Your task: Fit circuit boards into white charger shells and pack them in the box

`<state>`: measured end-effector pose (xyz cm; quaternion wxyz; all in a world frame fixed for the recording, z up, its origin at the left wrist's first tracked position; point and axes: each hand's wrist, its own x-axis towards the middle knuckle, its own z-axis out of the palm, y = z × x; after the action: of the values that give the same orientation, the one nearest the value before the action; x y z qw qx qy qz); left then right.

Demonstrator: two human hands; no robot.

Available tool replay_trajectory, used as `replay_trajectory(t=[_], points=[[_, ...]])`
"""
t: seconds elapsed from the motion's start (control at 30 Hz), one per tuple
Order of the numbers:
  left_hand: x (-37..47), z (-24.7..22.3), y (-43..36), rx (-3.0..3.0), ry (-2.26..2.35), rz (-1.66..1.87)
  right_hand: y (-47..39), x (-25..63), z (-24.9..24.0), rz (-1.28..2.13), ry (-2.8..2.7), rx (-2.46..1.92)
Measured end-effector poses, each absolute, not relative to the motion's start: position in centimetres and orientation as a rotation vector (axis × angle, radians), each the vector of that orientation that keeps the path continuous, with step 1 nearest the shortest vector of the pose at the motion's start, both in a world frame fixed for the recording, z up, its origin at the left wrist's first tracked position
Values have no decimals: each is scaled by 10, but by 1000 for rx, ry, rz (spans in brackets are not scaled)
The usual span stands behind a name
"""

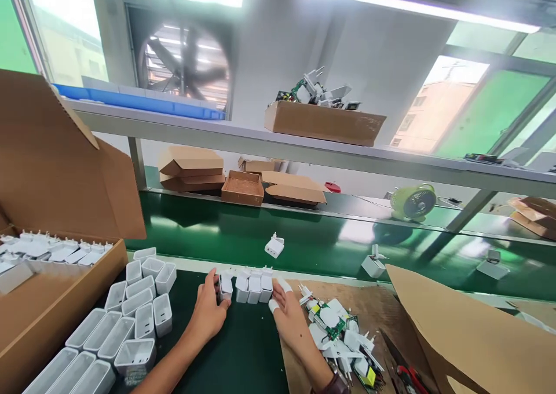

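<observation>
My left hand (209,307) pinches a white charger (225,285) between thumb and fingers, just left of a short row of white chargers (254,287). A small gap parts it from that row. At the row's right end is my right hand (286,310), with white covers on its fingertips. Its thumb and forefinger are apart and close against the end charger; whether they touch it is hard to tell. To the left, several white charger housings (139,301) stand with their hollow ends up. Right of my right hand lies a pile of circuit boards with plug parts (341,333).
An open carton (65,318) of white chargers stands at left. Behind the work surface, a green conveyor belt (317,232) carries several chargers. Pliers with red handles (410,376) and a cardboard flap (473,330) lie at right. A shelf (243,128) crosses overhead, holding a cardboard box (324,123).
</observation>
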<state>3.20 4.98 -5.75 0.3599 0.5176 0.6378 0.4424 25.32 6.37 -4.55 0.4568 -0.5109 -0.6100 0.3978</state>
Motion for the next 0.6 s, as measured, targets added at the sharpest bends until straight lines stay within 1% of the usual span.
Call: replay_trajectory(t=[0.13,0.23,0.3,0.33,0.43,0.5,0.6], points=[[43,-56,48,1349,1565,1123,71,268,-30,871,-1600,-1347],[31,-50,31,1478,1550,1206,83,292,2,715,-1661,-1416],[18,-42,25,1731,1563,1234,94,304,25,628,-1711,-1447],[13,-38,24,1893,1573,1193,99,307,36,592,-1739,-1457],[8,-28,31,2232,1596,923,105,302,59,527,-1850,-1476],[12,-26,38,2303,1604,807,103,293,69,534,-1965,-1473],[18,-25,46,2320,1614,773,95,276,78,590,-2184,-1436]])
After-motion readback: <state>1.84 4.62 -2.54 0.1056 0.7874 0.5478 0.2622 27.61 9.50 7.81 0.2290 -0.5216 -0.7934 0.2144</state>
